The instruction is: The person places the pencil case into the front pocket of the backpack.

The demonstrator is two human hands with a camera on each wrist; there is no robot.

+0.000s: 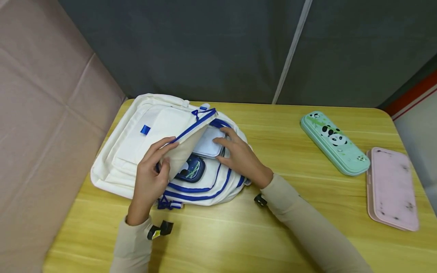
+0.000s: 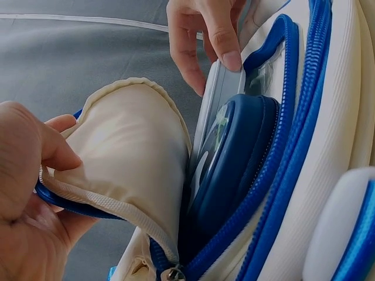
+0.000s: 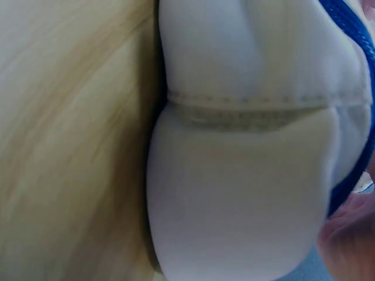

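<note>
The white backpack (image 1: 128,155) lies toward the back left corner of the worktop (image 1: 276,129). The left hand (image 1: 151,176) pinches the edge of its front pocket flap (image 1: 181,157), lifting it away; the right hand (image 1: 240,155) holds a pale flat case (image 1: 207,142) by thumb and fingers, partly inside the pocket, next to a navy case (image 1: 194,169).

If the left grip slackens, the limp flap could drop across the pocket mouth and cover both cases. The pale case could snag on the blue zip (image 2: 292,70) if tilted, or wedge against the navy case, since the pocket looks crowded; whether the two touch is hard to make out. A fingertip hold on a seemingly smooth shell might also slip. The panda pencil case (image 1: 334,144) and the pink case (image 1: 394,189), toward the worktop's right edge, are too far off to interfere.
</note>
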